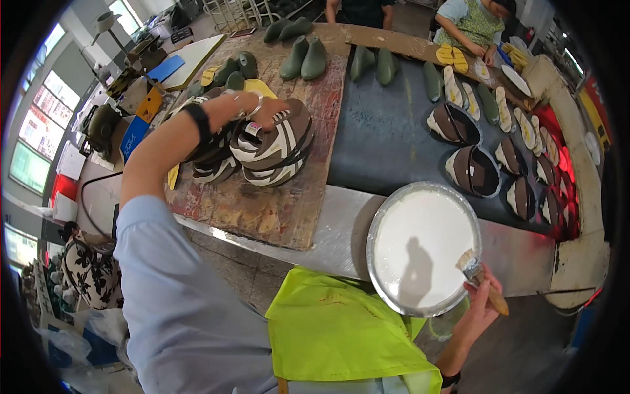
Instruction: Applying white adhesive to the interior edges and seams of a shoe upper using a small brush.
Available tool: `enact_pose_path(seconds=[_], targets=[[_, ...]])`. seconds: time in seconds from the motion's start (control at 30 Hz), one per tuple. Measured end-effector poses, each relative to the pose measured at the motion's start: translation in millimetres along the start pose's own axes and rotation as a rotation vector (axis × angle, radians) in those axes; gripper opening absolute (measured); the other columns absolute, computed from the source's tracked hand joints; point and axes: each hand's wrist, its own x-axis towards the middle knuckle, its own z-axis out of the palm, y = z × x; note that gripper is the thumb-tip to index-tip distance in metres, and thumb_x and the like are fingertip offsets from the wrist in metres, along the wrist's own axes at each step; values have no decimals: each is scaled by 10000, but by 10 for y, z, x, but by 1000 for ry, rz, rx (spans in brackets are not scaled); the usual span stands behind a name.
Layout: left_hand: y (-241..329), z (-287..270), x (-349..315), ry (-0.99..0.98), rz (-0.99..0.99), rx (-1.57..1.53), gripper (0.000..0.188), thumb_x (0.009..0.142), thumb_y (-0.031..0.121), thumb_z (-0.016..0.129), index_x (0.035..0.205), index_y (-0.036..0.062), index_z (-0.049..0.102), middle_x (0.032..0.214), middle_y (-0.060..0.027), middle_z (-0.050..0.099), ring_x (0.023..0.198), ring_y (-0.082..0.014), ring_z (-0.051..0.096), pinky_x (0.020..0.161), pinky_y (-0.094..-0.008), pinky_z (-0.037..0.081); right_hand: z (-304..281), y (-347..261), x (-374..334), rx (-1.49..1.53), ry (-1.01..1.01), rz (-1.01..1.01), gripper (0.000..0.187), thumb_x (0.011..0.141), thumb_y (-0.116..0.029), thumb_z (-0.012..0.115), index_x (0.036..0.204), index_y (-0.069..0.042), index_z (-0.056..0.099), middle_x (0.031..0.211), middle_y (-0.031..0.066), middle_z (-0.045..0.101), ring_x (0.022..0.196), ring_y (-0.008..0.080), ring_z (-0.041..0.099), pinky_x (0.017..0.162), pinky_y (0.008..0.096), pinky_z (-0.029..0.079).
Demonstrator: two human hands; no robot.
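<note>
My left hand [268, 110] reaches out over a stack of brown-and-white striped shoe uppers [272, 148] on a worn wooden board [275, 210], fingers closed on the top upper's edge. My right hand [482, 295] holds a wooden-handled brush [478, 272] at the right rim of a round metal pan [387, 289] filled with white glue. The bristles point up over the pan's edge.
Several green shoe lasts [305, 59] stand at the back of the board. More brown uppers [472, 171] and insoles [453, 85] lie on the dark conveyor belt [387, 131]. Another person [469, 23] works at the far end. A yellow-green apron [335, 328] covers my lap.
</note>
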Motion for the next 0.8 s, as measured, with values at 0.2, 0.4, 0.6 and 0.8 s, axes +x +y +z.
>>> enact_pose_path(seconds=[0.2,0.4,0.6,0.8], targets=[[-239,450,-173,308,119,-230,815,693,96,583,1431,74,237,1405,-167,321,1277,-352,365,1074,-374,301,94,-240,-151,-17,-31,-2,177,934,-128,513,1029,16,553,1163,191,579,997,202,590,722,283,523],[-494,631,-240,278,-32,-70,823,709,102,621,1438,94,240,1433,-172,310,1314,-348,336,1079,-353,305,111,-346,-293,1,-74,-40,172,934,-110,519,1035,18,572,1158,181,584,1001,193,584,760,277,513],[-504,872,-234,672,-25,73,613,731,-19,524,1316,139,431,1342,-152,465,1145,-359,507,910,-447,440,82,-120,-239,100,-87,13,160,919,-65,542,1036,30,594,1133,146,600,949,159,586,720,261,518],[-128,784,-1398,1363,229,-931,582,754,-90,395,1329,-5,421,1285,-162,522,985,-294,573,892,-361,449,-78,339,-45,26,-7,189,152,901,-75,569,1001,30,614,1086,107,625,893,136,597,713,252,518]])
